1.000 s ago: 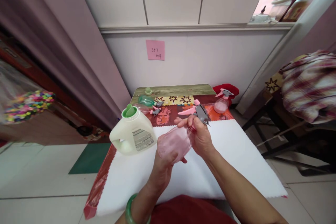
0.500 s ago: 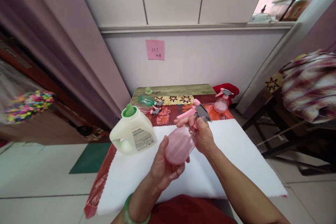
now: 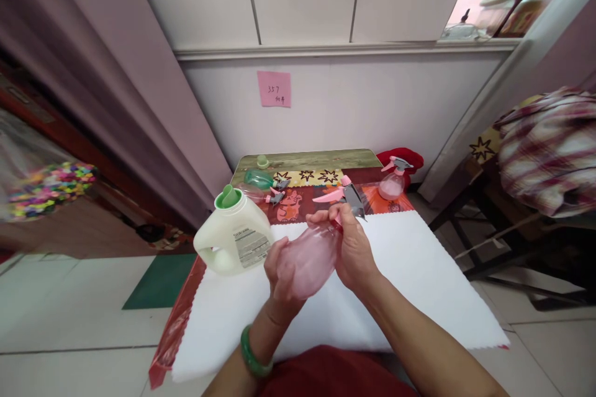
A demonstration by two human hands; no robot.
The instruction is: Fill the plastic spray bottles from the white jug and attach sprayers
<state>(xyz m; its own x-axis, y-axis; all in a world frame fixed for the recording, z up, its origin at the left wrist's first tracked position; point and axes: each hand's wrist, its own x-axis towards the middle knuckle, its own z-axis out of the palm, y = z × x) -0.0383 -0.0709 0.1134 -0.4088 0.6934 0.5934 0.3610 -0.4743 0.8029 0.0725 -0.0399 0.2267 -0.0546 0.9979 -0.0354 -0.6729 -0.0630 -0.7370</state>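
A spray bottle point(image 3: 310, 260) with pink liquid is held tilted above the white cloth, its pink-and-grey trigger head point(image 3: 351, 198) pointing away from me. My left hand point(image 3: 282, 276) is wrapped around the lower part of the bottle body. At the neck, my right hand point(image 3: 356, 248) is closed around the red-pink collar under the trigger head. To the left stands a large cream jug point(image 3: 237, 242) with a green spout at its opening; neither hand touches it.
Behind the jug lie a green spray bottle point(image 3: 258, 178) and a clear one with a pink trigger. Another pink-filled spray bottle point(image 3: 392, 185) stands at the back right. A small green cap point(image 3: 263, 161) sits on the wooden board point(image 3: 316, 159). White cloth point(image 3: 410, 285) covers the table's front.
The bottle has shifted slightly down and left, with its body turned. My left hand has changed its hold, its fingers now round the bottle's left side. My right hand stays at the neck.
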